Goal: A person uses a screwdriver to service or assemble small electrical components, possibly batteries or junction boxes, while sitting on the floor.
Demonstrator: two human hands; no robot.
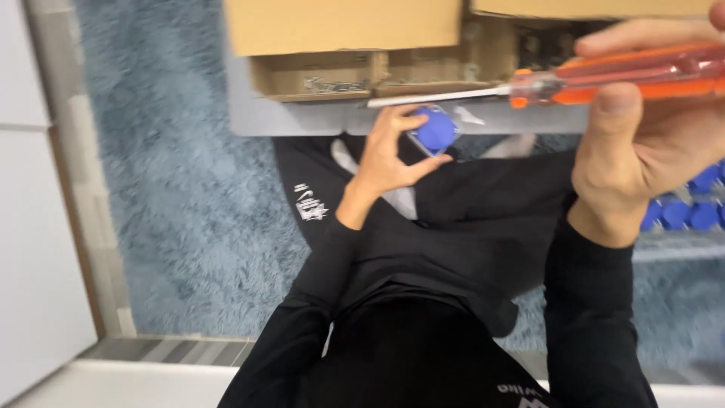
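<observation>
My left hand (390,155) grips a small round blue part (436,130) between thumb and fingers, over my lap. My right hand (649,128) is raised close to the camera and holds a screwdriver with an orange handle (627,78). Its metal shaft (438,96) points left, with the tip just above the blue part and my left fingers. Both arms wear black sleeves.
An open cardboard box (343,45) stands on a grey sheet (257,117) ahead, with small screws inside. Several more blue parts (691,208) lie in a row at the right. A blue shaggy rug (181,196) covers the floor; a white panel (30,227) borders the left.
</observation>
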